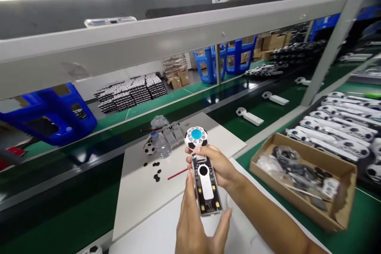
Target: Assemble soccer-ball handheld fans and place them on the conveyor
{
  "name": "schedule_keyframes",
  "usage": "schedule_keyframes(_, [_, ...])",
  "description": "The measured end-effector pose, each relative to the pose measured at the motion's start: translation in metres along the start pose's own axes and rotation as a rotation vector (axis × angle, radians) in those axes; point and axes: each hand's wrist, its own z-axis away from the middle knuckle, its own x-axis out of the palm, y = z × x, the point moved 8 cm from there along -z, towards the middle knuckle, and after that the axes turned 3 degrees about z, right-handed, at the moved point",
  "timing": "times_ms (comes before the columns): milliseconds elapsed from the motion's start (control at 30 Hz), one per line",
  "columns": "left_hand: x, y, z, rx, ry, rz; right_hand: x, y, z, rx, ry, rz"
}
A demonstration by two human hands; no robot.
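My right hand (222, 166) is closed around the neck of a handheld device with a soccer-ball head (196, 138), thumb on top and fingertips showing on the far side. A bright blue disc ringed by grey segments faces up on the head. Along the handle, a dark circuit board (208, 196) with yellow LEDs and a white keyhole-shaped piece lies exposed. My left hand (192, 222) is spread around the lower handle, straight fingers along its left edge, thumb apart near the lower right corner. Black patches (157, 176) and a red stick (177, 174) lie on the white board (133, 202).
A plastic bottle (162, 145) and a small soccer-ball piece (149, 149) stand at the board's back. On the right, a cardboard box (300, 210) holds cables and small parts, beside rows of white handles (333, 131). A metal beam (166, 43) crosses ahead above the conveyor (235, 95).
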Motion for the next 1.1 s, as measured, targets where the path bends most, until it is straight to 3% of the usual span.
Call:
schedule_keyframes(133, [-0.008,-0.001,-0.003,-0.022,-0.061,-0.005,0.003,0.001,0.0,0.069,-0.061,-0.036])
schedule_keyframes(600, [-0.019,0.013,-0.006,0.034,0.068,-0.025,0.008,0.015,0.001,0.226,-0.086,-0.185])
schedule_keyframes(667, [-0.016,0.012,-0.005,0.041,0.056,-0.021,0.009,0.01,0.002,0.184,-0.089,-0.167])
schedule_keyframes(833, [-0.015,0.0,0.0,-0.025,0.067,0.079,0.028,-0.018,0.019,-0.14,-0.225,-0.017])
schedule_keyframes(900, [-0.016,-0.005,0.0,-0.062,0.1,0.169,0.032,-0.019,0.024,-0.138,-0.262,0.131])
schedule_keyframes(1000, [-0.011,-0.001,-0.004,-0.053,0.049,0.169,0.011,-0.028,0.015,-0.044,-0.138,0.356])
schedule_keyframes(1100, [-0.003,0.007,0.0,-0.057,-0.104,0.021,-0.016,-0.066,-0.016,-0.155,0.079,0.676])
